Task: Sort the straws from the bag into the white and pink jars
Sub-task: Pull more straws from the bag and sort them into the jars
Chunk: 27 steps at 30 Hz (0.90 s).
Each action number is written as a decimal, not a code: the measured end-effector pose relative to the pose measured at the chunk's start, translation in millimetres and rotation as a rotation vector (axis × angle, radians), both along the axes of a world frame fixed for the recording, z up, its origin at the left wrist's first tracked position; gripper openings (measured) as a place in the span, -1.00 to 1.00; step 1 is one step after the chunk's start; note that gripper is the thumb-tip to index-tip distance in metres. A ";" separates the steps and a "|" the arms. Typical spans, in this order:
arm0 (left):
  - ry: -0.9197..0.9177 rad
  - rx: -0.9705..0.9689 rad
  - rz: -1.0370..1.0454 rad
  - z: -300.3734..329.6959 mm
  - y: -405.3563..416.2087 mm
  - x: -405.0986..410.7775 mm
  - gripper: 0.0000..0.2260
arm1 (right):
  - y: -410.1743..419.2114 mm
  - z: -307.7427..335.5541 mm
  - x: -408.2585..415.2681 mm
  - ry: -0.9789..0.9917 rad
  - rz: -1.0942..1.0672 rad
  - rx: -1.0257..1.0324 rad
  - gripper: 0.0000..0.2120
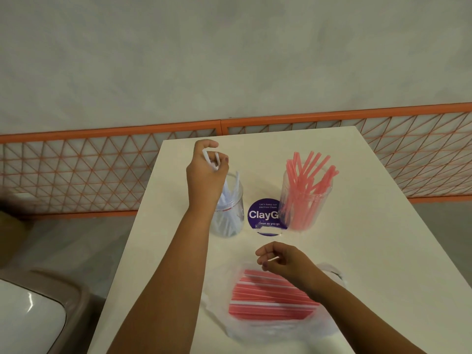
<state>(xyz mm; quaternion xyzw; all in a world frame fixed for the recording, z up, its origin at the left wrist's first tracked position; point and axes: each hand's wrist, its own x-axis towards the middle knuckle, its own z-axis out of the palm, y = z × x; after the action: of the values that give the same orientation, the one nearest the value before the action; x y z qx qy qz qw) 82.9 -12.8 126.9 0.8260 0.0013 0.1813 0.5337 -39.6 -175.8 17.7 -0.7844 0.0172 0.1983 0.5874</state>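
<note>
My left hand [207, 169] hangs over the mouth of the clear jar of white straws [228, 208], and its fingers [219, 159] pinch the bent top of a white straw [210, 159] whose lower end I cannot follow past my palm. My right hand [281, 259] hovers just above the near edge of the bag [275, 325], its fingers curled, thumb and forefinger pinching what looks like one pale straw [273, 258]; it is too small for me to be sure.

The risks, as I judge them. The white straw under my left fingers is kinked at the bend, so if I let go while its foot is caught on the rim or on the other straws, it could spring out and roll across the counter [357, 226]. My left wrist is close to the jar's lip, and the jar looks light, so a careless pull back could tip it toward the purple sticker [265, 215] just beyond my right fingers.

On the right, the thing I pinch is pale, while the jar of pink straws [306, 198] stands nearest ahead of that hand; dropping it there would spoil the sort. It belongs across with the white ones, and crossing over means passing my left arm.

The bag below my right fingers holds many pink straws [270, 297], with some white among them. Its film is slack, so lifting one straw could drag neighbours out.
</note>
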 end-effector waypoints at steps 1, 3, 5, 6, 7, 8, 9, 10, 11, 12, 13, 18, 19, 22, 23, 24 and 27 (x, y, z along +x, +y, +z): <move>-0.013 0.007 0.005 0.5 0.7 -1.4 -0.79 | -0.3 -0.4 -1.1 -0.010 0.010 -0.029 -0.85; -0.037 0.030 0.026 1.0 1.8 -4.7 -0.83 | -1.4 -2.0 -5.5 -0.046 0.045 -0.111 -0.85; -0.059 0.055 0.035 0.8 1.8 -8.3 -0.85 | -3.5 -7.0 -10.3 -0.102 0.097 -0.239 -0.84; -0.065 0.072 0.031 0.3 1.3 -10.5 -0.85 | -4.7 -10.3 -13.1 -0.125 0.129 -0.321 -0.81; -0.072 0.097 0.026 -0.7 1.0 -12.7 -0.83 | -5.6 -13.5 -15.8 -0.137 0.161 -0.401 -0.77; -0.080 0.126 0.026 -2.2 0.8 -14.3 -0.80 | -6.3 -16.7 -18.2 -0.139 0.188 -0.466 -0.73; -0.090 0.157 0.031 -3.9 0.8 -15.5 -0.74 | -6.8 -20.2 -20.4 -0.148 0.212 -0.511 -0.68; -0.093 0.194 0.043 -5.5 1.0 -16.3 -0.67 | -6.7 -24.0 -22.4 -0.168 0.236 -0.547 -0.62; -0.090 0.243 0.062 -6.4 0.9 -17.7 -0.59 | -6.3 -28.3 -24.8 -0.186 0.259 -0.583 -0.56; -0.085 0.300 0.086 -6.7 0.6 -19.9 -0.51 | -5.9 -32.3 -28.0 -0.193 0.279 -0.622 -0.49; -0.085 0.349 0.108 -6.6 0.1 -23.1 -0.43 | -5.7 -36.4 -31.3 -0.187 0.299 -0.662 -0.43; -0.215 0.434 0.149 -8.7 -1.5 -48.8 -0.28 | -4.1 -48.8 -45.9 -0.158 0.349 -0.795 -0.25; -0.252 0.408 0.133 -10.6 -2.5 -55.8 -0.33 | -4.0 -50.2 -47.0 -0.170 0.342 -0.812 -0.25; -0.315 0.291 -0.075 -27.9 -8.7 -85.3 -0.53 | -4.0 -56.1 -47.4 -0.200 0.346 -0.860 -0.28; -0.299 0.291 -0.177 -38.8 -11.2 -97.1 -0.59 | -4.1 -58.3 -47.0 -0.211 0.352 -0.869 -0.31; -0.265 0.312 -0.277 -52.3 -12.9 -108.5 -0.64 | -4.4 -60.8 -46.9 -0.224 0.356 -0.872 -0.35; -0.121 0.442 -0.492 -95.7 -16.0 -135.3 -0.67 | -4.7 -65.9 -47.0 -0.260 0.348 -0.855 -0.44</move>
<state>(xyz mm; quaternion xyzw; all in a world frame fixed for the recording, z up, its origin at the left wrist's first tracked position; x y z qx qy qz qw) -52.4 -28.8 31.2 0.8851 -0.2691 0.0916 0.3684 -86.5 -180.5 -48.2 -0.9653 -0.1079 0.1688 0.1673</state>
